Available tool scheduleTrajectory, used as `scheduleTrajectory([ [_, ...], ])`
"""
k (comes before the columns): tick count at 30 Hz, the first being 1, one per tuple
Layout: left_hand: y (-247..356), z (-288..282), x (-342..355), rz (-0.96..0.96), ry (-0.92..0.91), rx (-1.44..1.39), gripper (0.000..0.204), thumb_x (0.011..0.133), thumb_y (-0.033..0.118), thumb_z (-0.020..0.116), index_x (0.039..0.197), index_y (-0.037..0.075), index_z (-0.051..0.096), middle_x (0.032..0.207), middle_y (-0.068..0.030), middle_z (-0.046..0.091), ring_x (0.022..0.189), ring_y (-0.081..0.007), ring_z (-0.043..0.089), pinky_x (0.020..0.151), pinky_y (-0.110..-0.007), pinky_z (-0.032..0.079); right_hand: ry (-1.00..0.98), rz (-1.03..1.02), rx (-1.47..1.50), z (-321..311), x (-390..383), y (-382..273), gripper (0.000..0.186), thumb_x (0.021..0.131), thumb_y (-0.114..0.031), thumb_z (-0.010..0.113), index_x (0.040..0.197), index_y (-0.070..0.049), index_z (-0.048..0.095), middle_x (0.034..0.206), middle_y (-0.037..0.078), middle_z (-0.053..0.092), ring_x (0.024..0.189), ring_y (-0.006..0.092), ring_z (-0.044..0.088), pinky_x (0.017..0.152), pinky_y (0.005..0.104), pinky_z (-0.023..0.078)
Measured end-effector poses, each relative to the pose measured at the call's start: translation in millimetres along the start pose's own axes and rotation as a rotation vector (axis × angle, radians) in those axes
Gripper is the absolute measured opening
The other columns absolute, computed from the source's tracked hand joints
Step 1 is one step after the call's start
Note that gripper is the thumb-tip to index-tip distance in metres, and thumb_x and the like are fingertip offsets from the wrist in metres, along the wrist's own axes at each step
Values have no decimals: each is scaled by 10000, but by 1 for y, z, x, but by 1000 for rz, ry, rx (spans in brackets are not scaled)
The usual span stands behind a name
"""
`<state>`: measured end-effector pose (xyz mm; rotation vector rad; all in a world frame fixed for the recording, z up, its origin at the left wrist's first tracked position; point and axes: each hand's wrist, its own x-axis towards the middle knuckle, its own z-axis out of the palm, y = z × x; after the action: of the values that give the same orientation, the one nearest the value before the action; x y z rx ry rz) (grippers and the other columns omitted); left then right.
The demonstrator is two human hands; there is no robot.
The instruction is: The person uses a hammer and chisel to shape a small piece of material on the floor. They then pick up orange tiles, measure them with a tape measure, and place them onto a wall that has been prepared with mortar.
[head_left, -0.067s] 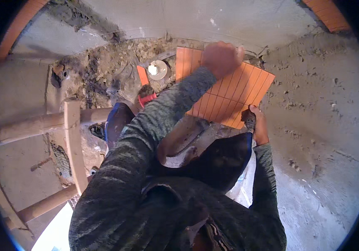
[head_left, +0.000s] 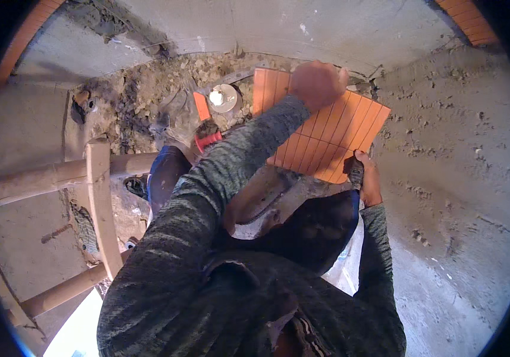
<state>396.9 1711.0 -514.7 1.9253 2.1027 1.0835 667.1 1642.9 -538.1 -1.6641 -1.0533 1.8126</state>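
A flat orange panel [head_left: 326,134], scored with parallel grooves, lies tilted in front of me near the far wall. My left hand [head_left: 316,85] is curled over its far edge, with the fingertips hidden behind the edge. By the panel's near right corner, my right hand [head_left: 370,181] is closed around a dark, dirty object [head_left: 355,170] whose kind I cannot make out. The thumb of that hand lies near the corner. Left of the panel are a narrow orange strip [head_left: 201,106], a round pale container [head_left: 224,98] with something bright white in it, and a red-handled tool [head_left: 208,141], partly covered by my left sleeve.
A wooden frame like a ladder [head_left: 99,202] stands on the left. Rubble [head_left: 130,101] covers the ground along the foot of the far wall [head_left: 255,30]. A rough plastered wall [head_left: 445,149] rises close on the right. My knees are bent below the panel.
The orange panel and my left hand have shifted very slightly to the right. My right hand stays about where it was.
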Motion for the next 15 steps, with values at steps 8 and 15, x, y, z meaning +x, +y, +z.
scheduleTrajectory([
  [8,-29,85,-20,-155,-307,21,557,943,481,491,787,-6,712,786,-257,687,747,-406,684,732,-539,543,-71,101,1,-31,65,74,334,918,-403,637,983,-75,634,795,49,663,607,131,630,519,266,498],
  [15,-88,139,-7,-121,-322,117,580,927,523,507,797,-4,712,831,-250,697,828,-408,692,765,-517,555,-91,135,38,-9,110,79,254,902,-329,651,938,-79,662,774,15,643,601,112,602,528,270,475],
])
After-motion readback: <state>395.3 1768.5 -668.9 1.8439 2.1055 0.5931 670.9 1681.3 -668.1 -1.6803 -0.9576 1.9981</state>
